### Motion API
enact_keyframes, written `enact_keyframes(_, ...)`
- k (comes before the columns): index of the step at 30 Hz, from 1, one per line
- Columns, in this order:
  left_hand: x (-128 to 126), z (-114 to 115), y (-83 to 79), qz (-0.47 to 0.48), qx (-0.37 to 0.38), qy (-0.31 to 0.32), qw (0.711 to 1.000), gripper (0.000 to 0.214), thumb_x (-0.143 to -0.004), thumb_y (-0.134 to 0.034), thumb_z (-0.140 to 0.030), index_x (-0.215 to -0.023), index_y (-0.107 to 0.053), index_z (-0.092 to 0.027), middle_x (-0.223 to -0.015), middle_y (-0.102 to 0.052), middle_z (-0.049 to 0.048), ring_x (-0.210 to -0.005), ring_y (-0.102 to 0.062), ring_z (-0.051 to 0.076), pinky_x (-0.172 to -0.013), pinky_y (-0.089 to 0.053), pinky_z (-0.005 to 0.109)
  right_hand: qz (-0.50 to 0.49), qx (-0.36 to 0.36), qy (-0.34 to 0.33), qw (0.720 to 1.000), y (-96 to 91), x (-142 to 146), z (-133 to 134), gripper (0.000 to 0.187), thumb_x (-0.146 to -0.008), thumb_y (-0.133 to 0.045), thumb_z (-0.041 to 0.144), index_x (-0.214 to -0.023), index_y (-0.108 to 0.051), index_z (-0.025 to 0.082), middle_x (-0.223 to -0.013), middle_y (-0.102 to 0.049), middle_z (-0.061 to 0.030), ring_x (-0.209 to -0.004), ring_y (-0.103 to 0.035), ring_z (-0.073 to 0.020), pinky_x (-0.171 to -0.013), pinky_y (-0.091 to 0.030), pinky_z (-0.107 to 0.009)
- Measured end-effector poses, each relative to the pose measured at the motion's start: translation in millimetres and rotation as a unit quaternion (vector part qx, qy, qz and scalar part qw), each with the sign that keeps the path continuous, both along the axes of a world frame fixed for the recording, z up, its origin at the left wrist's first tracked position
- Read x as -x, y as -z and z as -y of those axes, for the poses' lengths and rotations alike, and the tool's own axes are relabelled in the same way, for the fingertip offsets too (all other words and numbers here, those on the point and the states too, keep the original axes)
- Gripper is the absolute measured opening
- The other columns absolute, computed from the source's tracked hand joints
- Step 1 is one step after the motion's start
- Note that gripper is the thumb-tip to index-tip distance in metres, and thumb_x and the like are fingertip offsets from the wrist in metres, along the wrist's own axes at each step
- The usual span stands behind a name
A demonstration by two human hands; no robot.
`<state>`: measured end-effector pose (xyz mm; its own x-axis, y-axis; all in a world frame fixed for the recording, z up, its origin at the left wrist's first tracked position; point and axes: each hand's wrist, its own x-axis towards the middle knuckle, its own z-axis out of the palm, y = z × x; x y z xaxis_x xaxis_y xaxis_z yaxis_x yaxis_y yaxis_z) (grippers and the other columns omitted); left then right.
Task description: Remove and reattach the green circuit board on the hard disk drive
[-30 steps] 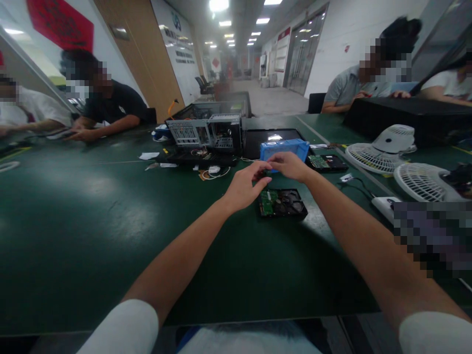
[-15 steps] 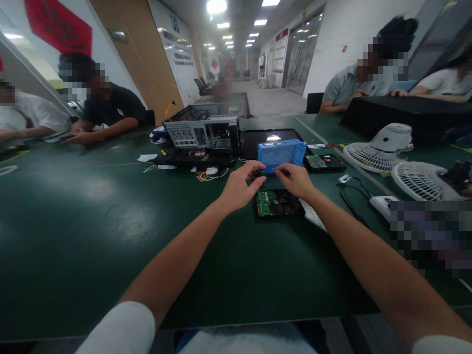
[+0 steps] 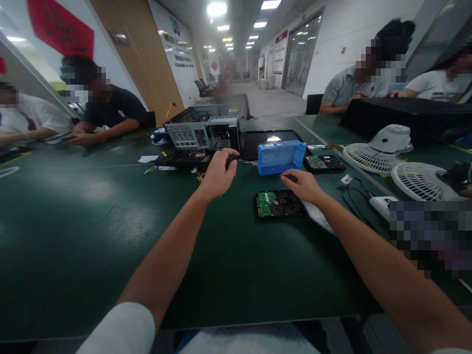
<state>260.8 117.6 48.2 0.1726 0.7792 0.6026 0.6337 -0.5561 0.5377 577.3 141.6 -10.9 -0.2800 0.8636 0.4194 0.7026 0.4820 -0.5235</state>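
Note:
My left hand hovers in front of the opened computer case, its thumb and forefinger curved and apart, with no object visible in its grasp. Thumb and fingertips are pressed together on my right hand, just in front of the blue plastic box; anything between them is too small to make out. That box stands on its side, its open face turned right. Below the right hand, a hard drive lies flat, green circuit board showing. Partly covered by my right wrist is a clear plastic bag.
Another hard drive lies right of the box. Behind it is a black panel. Two white fan parts and a white power strip are at right. Several people sit around the green table; a black box stands at far right.
My left hand has moved left, away from the blue box towards the computer case. The right hand has drawn slightly back and right from the box's lower edge.

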Motion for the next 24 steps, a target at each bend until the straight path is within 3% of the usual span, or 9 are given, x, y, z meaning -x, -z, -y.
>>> enact_keyframes(2,17.9,-3.5,-1.6,-0.131,0.048,-0.019,0.990,0.021,-0.092,-0.053,-0.022,-0.110,-0.064,-0.019,-0.108,-0.066,0.0102,-0.101,-0.064,0.025,-0.095,-0.052,0.042,0.000,0.038,-0.027,0.999,-0.9,-3.4,0.3,0.030,-0.094,-0.061,0.045,-0.103,-0.077,0.022,-0.100,-0.078,-0.0063,-0.084,-0.069,-0.0232,-0.078,-0.054,-0.035)
enact_keyframes(4,33.2,-6.6,-0.5,-0.243,0.138,0.004,0.960,0.017,-0.087,-0.059,-0.023,-0.102,-0.067,-0.020,-0.105,-0.070,0.0090,-0.100,-0.065,0.026,-0.093,-0.051,0.040,-0.012,0.085,-0.063,0.994,-2.7,-6.0,0.8,0.033,-0.093,-0.063,0.049,-0.106,-0.077,0.022,-0.103,-0.078,-0.0061,-0.088,-0.070,-0.0232,-0.080,-0.056,-0.035)
enact_keyframes(8,48.4,-13.0,9.3,-0.365,0.254,-0.047,0.894,0.019,-0.084,-0.064,-0.027,-0.100,-0.072,-0.021,-0.108,-0.073,0.0104,-0.101,-0.067,0.027,-0.087,-0.051,0.035,-0.012,0.205,-0.131,0.970,-8.7,-12.4,4.9,0.051,-0.089,-0.069,0.055,-0.128,-0.069,0.023,-0.115,-0.074,-0.0087,-0.102,-0.070,-0.0245,-0.089,-0.057,-0.037)
enact_keyframes(10,49.6,-15.9,15.4,-0.391,0.288,-0.055,0.872,0.018,-0.082,-0.067,-0.030,-0.095,-0.075,-0.021,-0.099,-0.075,0.0105,-0.096,-0.069,0.027,-0.082,-0.051,0.033,0.039,0.239,-0.167,0.956,-12.0,-16.5,7.7,0.072,-0.080,-0.078,0.055,-0.142,-0.060,0.025,-0.130,-0.068,-0.0104,-0.114,-0.067,-0.0272,-0.097,-0.055,-0.039)
enact_keyframes(14,47.8,-20.0,25.2,-0.414,0.313,-0.047,0.854,0.022,-0.084,-0.067,-0.038,-0.082,-0.075,-0.017,-0.085,-0.075,0.0126,-0.083,-0.070,0.027,-0.078,-0.052,0.034,0.127,0.203,-0.220,0.946,-14.4,-20.6,11.1,0.109,-0.056,-0.095,0.051,-0.153,-0.050,0.027,-0.143,-0.057,-0.0112,-0.127,-0.059,-0.0331,-0.108,-0.048,-0.044)
enact_keyframes(19,44.3,-21.8,32.9,-0.425,0.313,-0.057,0.847,0.026,-0.084,-0.066,-0.033,-0.098,-0.076,-0.014,-0.103,-0.075,0.0192,-0.093,-0.071,0.031,-0.080,-0.054,0.037,0.154,0.184,-0.209,0.948,-12.1,-14.5,12.9,0.113,-0.056,-0.094,0.053,-0.154,-0.047,0.026,-0.142,-0.055,-0.0127,-0.127,-0.057,-0.0343,-0.111,-0.045,-0.048)
enact_keyframes(24,41.6,-21.7,35.0,-0.434,0.317,-0.061,0.841,0.025,-0.084,-0.062,-0.027,-0.100,-0.076,-0.013,-0.102,-0.076,0.0188,-0.095,-0.071,0.029,-0.083,-0.054,0.034,0.165,0.188,-0.169,0.953,-12.5,-3.1,13.1,0.110,-0.061,-0.090,0.058,-0.155,-0.045,0.026,-0.142,-0.053,-0.0145,-0.128,-0.055,-0.0365,-0.110,-0.044,-0.049)
